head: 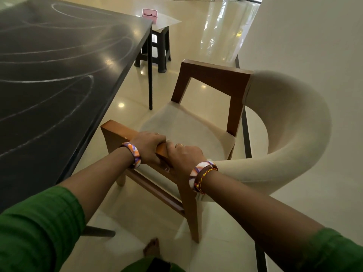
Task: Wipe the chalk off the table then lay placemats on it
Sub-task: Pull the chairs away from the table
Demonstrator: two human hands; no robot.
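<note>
The black table (59, 55) fills the upper left, with curved white chalk lines (89, 83) drawn across its top. Beside its right edge stands an armchair (284, 124) with wooden arms and a cream curved back. My left hand (150, 146) and my right hand (184, 156) both grip the chair's near wooden armrest (117, 129), side by side, fingers curled over it. No cloth or placemats are in view.
A dark stool (155, 55) stands past the table's far corner, with a sheet of white paper and a pink container (149, 14) on it. The floor is glossy cream tile. A white wall (314, 36) runs along the right. My bare foot (152, 247) shows below.
</note>
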